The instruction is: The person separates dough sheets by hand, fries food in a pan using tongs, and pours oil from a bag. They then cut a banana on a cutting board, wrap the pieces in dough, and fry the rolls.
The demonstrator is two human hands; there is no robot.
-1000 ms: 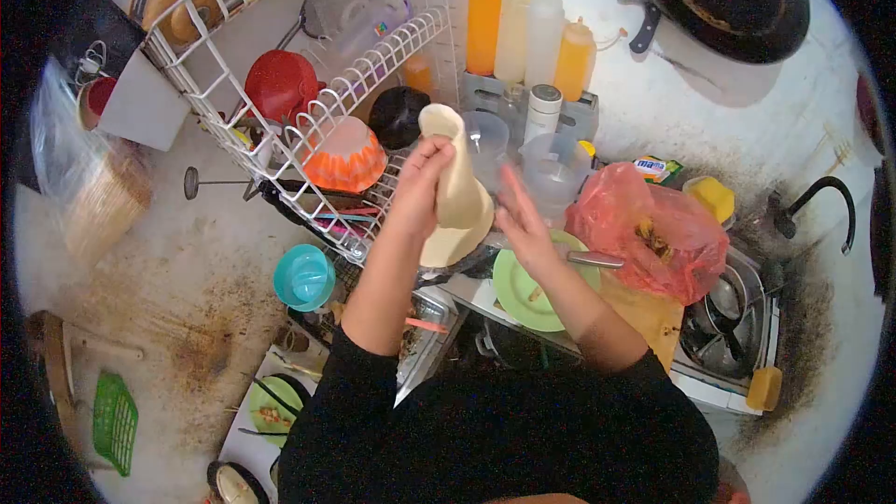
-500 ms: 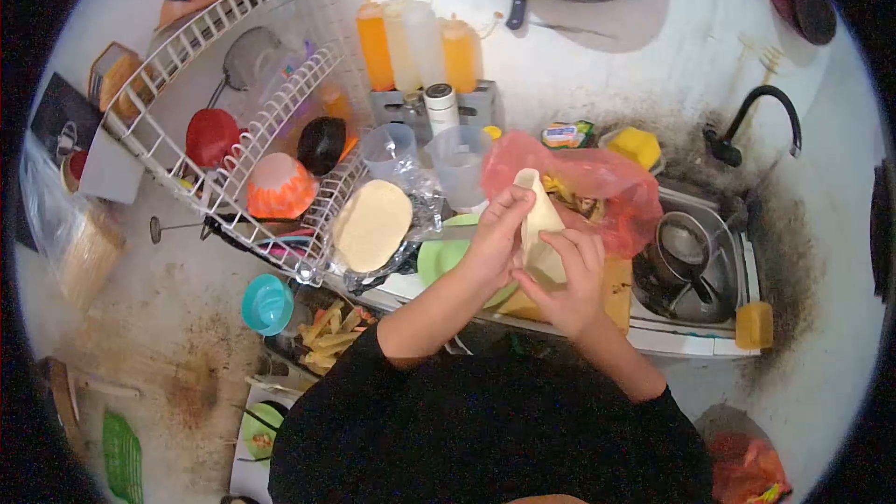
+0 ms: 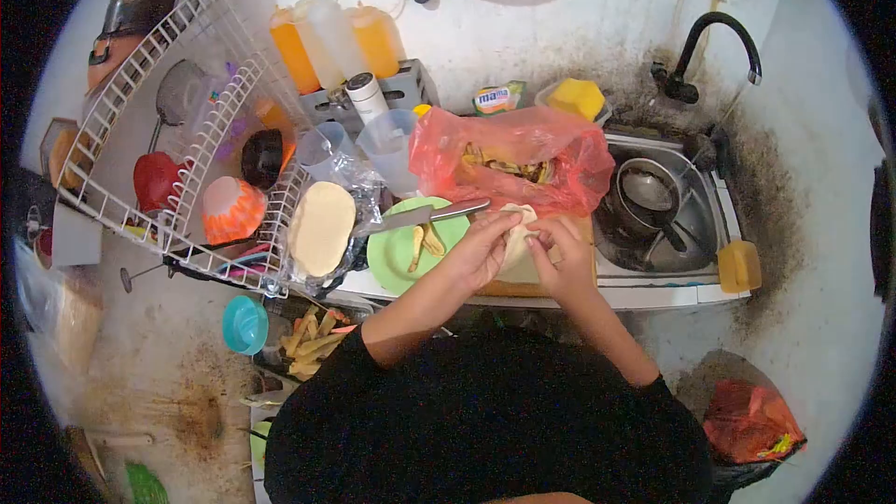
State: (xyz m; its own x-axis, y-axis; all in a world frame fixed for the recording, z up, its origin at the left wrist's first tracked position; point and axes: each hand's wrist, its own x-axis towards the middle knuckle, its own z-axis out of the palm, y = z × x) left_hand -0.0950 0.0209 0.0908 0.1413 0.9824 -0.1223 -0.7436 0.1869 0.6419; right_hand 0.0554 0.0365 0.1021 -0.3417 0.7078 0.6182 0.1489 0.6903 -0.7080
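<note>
A thin, pale wrapper sheet (image 3: 516, 241) is held in front of me, above the wooden cutting board (image 3: 523, 289). My left hand (image 3: 478, 247) pinches its left side, fingers closed. On the other side, the fingers of my right hand (image 3: 563, 255) are closed on its edge. Just left is a green plate (image 3: 385, 259) with yellowish strips, perhaps banana peel (image 3: 429, 241), on it. A knife (image 3: 408, 218) lies across the plate's far part. Further left, a stack of pale round wrappers (image 3: 322, 230) rests on plastic film.
Behind my hands lies a red plastic bag (image 3: 448, 145) with browned peels inside. The sink (image 3: 702, 205) on the right holds a pot (image 3: 644, 185). A white dish rack (image 3: 233, 112) stands left, near two clear plastic cups (image 3: 387, 154). A turquoise bowl (image 3: 245, 325) sits lower left.
My view has shifted, so the counter items appear further left. The wrapper, upright and cone-like before, now sits lower and more gathered between my fingers. More of the plate and the knife shows.
</note>
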